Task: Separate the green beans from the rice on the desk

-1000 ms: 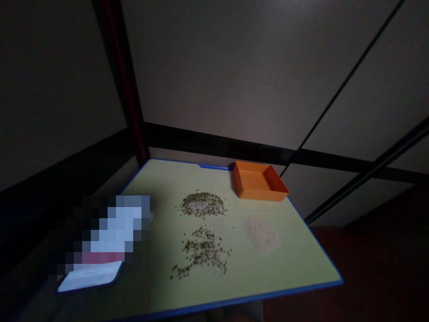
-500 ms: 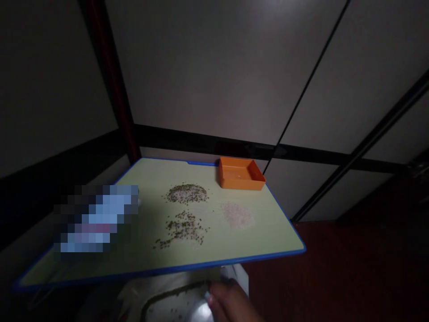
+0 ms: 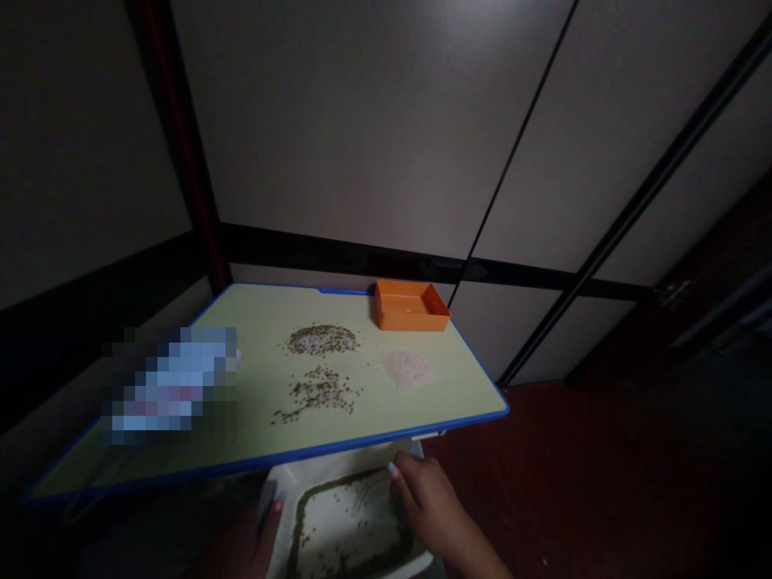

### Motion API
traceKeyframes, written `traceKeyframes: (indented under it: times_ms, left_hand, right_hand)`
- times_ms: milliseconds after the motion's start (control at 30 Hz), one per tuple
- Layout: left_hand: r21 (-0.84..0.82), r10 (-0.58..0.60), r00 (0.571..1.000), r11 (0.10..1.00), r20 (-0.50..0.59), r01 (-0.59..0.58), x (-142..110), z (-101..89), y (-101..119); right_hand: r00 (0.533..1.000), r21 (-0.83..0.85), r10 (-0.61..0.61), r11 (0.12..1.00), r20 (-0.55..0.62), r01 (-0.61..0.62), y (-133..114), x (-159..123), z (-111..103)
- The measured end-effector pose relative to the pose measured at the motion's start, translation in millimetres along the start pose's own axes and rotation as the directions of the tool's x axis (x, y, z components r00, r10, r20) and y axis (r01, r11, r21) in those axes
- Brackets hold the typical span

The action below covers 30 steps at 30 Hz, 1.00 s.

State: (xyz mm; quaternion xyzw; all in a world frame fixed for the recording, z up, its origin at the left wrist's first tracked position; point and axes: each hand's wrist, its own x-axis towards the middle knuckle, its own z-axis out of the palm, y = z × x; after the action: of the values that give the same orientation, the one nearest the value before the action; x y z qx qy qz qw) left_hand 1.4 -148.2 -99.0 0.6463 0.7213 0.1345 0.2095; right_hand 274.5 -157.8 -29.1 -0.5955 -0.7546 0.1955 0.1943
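Note:
A white tray (image 3: 283, 490) with a ring of green grains inside sits low in front of me, partly under the table's near edge. My right hand (image 3: 428, 507) grips its right rim with curled fingers. My left hand (image 3: 256, 535) holds its left rim, thumb up along the edge. On the pale green table (image 3: 259, 322) with a blue border lie a mixed pile of green and white grains (image 3: 321, 339), a scattered green pile (image 3: 317, 392) and a white rice pile (image 3: 406, 368). An orange tray (image 3: 411, 305) stands at the far right corner.
A blurred-out bluish object (image 3: 172, 384) lies on the table's left side. Grey wall panels with dark strips rise behind the table. A dark red post (image 3: 181, 161) stands at the far left corner. Dark red floor (image 3: 603, 474) lies to the right.
The view has pulled back and tilted down, so the table looks smaller. The white tray and both hands have come into view below the table's edge; half a second ago only the right hand showed.

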Motion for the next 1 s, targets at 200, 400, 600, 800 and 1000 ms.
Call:
traceKeyframes:
  times_ms: [200, 400, 600, 800, 1000]
  left_hand:
    - [0.063, -0.009, 0.989, 0.998, 0.149, -0.001, -9.1, -16.8, 18.9]
    - [0.136, 0.029, 1.0, 0.99, -0.01, -0.027, -20.5, -15.0, 24.8]
    - [0.184, 0.46, 0.747, 0.886, -0.48, -0.427, -33.9, 18.4, 24.3]
    - [0.178, 0.538, 0.649, 0.825, -0.538, -0.536, -40.3, 18.9, 26.0]
    - [0.05, 0.307, 0.744, 0.937, -0.593, -0.346, -38.3, 14.1, 23.8]
  right_hand:
    - [1.0, -0.038, -0.018, 0.999, 0.016, 0.019, -4.4, -0.4, -7.8]
    - [0.999, -0.088, -0.051, 0.995, -0.006, 0.05, 1.4, -3.3, 1.3]
    - [0.995, -0.077, -0.088, 0.993, -0.042, 0.085, 16.8, -9.7, -1.7]
    - [0.989, 0.014, -0.141, 0.99, -0.035, 0.142, 43.8, -6.2, -4.6]
    - [0.963, 0.051, -0.24, 0.968, -0.12, 0.247, 51.1, -1.8, 11.2]
